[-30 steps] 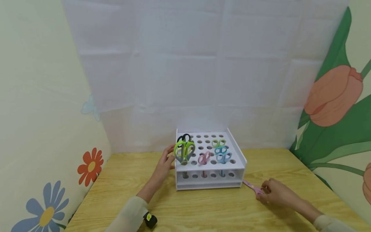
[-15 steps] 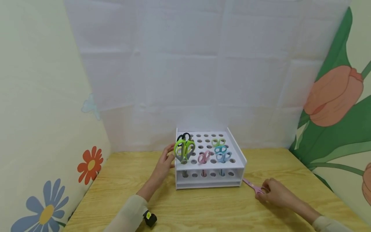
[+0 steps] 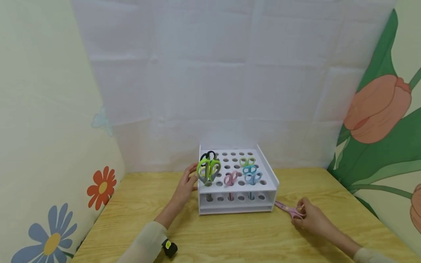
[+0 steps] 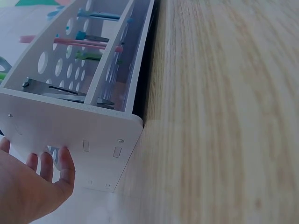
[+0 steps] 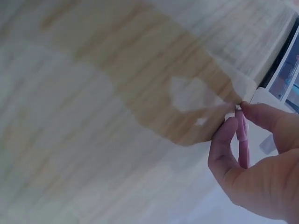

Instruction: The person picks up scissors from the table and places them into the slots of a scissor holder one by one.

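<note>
A white two-tier rack [image 3: 235, 210] with rows of round holes stands on the table. At its left side panel [image 4: 93, 133] is my left hand [image 3: 185, 188], its fingertips against the panel. Out to the right, my right hand [image 3: 312, 218] pinches the handle loops of pink scissors [image 3: 290, 210] between thumb and fingers. The blades lie low over the table, tips toward the rack's front right corner. In the right wrist view only the pink handle [image 5: 241, 130] shows clearly.
Scissors stand handles up in the rack: large green-and-grey ones [image 3: 208, 183], black ones [image 3: 212, 153], pink ones [image 3: 231, 178], light green ones [image 3: 247, 161], teal ones [image 3: 250, 169] and light blue ones [image 3: 253, 179]. Behind the wooden table [image 3: 236, 237] hangs a white sheet [image 3: 210, 80].
The pink scissors' handle loops stand wider apart, and the right hand's fingers have lifted slightly. The left hand keeps its place at the rack.
</note>
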Tool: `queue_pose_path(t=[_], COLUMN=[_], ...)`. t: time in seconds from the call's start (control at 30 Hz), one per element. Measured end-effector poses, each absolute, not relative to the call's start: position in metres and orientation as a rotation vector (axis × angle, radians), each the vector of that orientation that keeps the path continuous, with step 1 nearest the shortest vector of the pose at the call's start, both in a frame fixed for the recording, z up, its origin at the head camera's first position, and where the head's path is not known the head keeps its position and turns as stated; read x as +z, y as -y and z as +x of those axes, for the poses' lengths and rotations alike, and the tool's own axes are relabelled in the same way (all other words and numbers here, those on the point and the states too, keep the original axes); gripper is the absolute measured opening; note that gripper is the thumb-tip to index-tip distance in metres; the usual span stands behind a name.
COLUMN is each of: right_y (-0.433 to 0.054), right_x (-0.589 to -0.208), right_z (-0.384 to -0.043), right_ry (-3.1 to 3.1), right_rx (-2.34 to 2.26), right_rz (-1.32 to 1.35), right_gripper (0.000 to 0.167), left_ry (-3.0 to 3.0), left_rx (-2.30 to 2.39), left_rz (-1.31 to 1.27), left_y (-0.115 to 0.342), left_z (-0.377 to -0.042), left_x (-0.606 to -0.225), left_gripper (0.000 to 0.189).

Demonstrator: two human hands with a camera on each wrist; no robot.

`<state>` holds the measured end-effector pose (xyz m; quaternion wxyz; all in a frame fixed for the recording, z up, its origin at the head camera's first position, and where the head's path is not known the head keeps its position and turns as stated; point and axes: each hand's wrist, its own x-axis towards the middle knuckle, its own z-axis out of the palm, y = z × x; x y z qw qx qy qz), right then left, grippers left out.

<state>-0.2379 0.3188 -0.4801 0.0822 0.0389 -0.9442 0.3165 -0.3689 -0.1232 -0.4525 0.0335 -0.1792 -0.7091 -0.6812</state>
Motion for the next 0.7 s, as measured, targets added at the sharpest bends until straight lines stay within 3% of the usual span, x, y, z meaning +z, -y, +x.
queue_pose_path(t=[0.27, 0.7], right_y=[-0.3160, -0.3202], right_x=[-0.4837, -0.4787], right_z=[-0.2328, -0.2308], right_ry=[2.722, 2.664], right_rx=[1.025, 0.988], right_rz=[0.144, 0.163], right_gripper=[0.053, 0.040], left_ry=[2.180, 2.174], left_rx=[-2.087, -2.106], left_rz=[-0.569, -0.561], left_y=[0.1228, 0.1230], left_z=[-0.3710, -0.3686], left_x=[-0.4543, -0.4522], left_gripper=[0.051, 0.049])
